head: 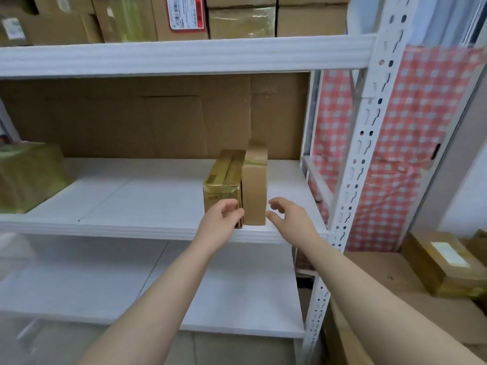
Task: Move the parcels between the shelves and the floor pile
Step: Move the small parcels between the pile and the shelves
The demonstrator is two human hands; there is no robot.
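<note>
**A:** Where are the parcels?

**B:** Two stand side by side near the front right of the middle shelf [131, 196]; a taped box [222, 180], yellowish and glossy, is on the left; a brown box [254, 191] is on the right; their sides touch, and the brown one rises a little higher.

**A:** And the hands?

**B:** Both arms reach in from below; the left hand [222, 217] is at the lower front of the taped box, fingers curled against it by the seam between the two boxes; whether it truly grasps the box or only touches it, I cannot tell.

**A:** The right one?

**B:** The right hand [288, 216] is released, fingers spread and slightly bent, holding nothing; it is just beside the brown box's right side, thumb close to the lower front corner; I cannot make out contact.

**A:** Anything else on that shelf?

**B:** Another taped parcel [29, 177] sits at the far left, well apart from the pair; a cardboard sheet [158, 114] lines the back.

**A:** Above and below?

**B:** The top shelf [184, 56] carries a row of cartons, one with a red label [185, 13]; the lower shelf [224, 299] is white board.

**A:** The floor pile?

**B:** To the right, past the white post [369, 154] and a red checked cloth [416, 127]; a labelled box [445, 262] lies on top of flat brown cartons [382, 270].
</note>
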